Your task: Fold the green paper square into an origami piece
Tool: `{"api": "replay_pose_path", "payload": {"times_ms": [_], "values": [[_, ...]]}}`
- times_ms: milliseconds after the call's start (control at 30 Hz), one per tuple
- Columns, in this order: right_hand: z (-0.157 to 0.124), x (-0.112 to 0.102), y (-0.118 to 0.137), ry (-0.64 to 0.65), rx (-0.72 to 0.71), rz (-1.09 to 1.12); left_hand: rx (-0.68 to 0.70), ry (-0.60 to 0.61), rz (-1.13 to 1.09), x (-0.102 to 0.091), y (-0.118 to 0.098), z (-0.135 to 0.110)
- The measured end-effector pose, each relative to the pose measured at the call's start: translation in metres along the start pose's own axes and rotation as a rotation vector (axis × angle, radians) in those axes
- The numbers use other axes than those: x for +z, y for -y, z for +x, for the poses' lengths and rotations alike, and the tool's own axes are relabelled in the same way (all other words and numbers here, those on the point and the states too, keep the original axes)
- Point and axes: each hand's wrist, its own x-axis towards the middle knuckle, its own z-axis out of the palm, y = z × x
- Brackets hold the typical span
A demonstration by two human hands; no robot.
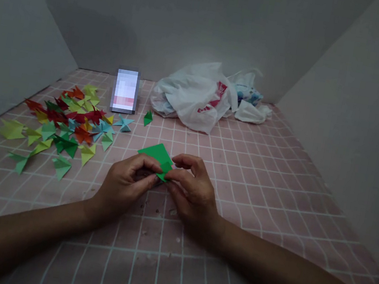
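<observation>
A green sheet of paper [156,152] lies partly folded on the pink gridded surface [276,184] in the middle of the head view. My left hand [125,184] pinches its near edge from the left, fingers closed on the fold. My right hand [192,188] pinches the same edge from the right, thumb and fingertips pressed on the paper. The two hands almost touch at the fold. The paper's far corner sticks out beyond my fingers.
A heap of several folded paper shapes [66,125] in red, yellow, green and blue lies at the left. One small green folded piece [147,117] sits apart. A blurred upright card [125,91] and white plastic bags [200,95] stand at the back. Grey walls enclose three sides.
</observation>
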Motion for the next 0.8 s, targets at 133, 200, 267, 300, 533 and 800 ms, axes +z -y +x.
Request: {"api": "replay_pose_path", "payload": {"times_ms": [133, 200, 267, 300, 533, 800], "values": [[0.000, -0.001, 0.003, -0.044, 0.001, 0.006, 0.040, -0.014, -0.002, 0.002, 0.000, -0.002], [0.001, -0.001, 0.004, -0.064, 0.027, 0.040, 0.059, -0.027, -0.013, 0.003, -0.001, -0.001], [0.002, 0.000, 0.005, -0.085, 0.079, 0.083, 0.081, -0.031, -0.011, 0.003, -0.001, 0.000], [0.002, 0.000, 0.005, -0.094, 0.109, 0.105, 0.095, -0.032, 0.000, 0.003, -0.001, 0.000], [0.000, 0.004, 0.006, -0.124, 0.283, 0.227, 0.198, -0.050, 0.078, 0.003, 0.001, 0.000], [0.003, 0.003, 0.009, -0.089, 0.453, 0.392, 0.164, -0.053, 0.132, 0.001, -0.003, 0.001]]}}
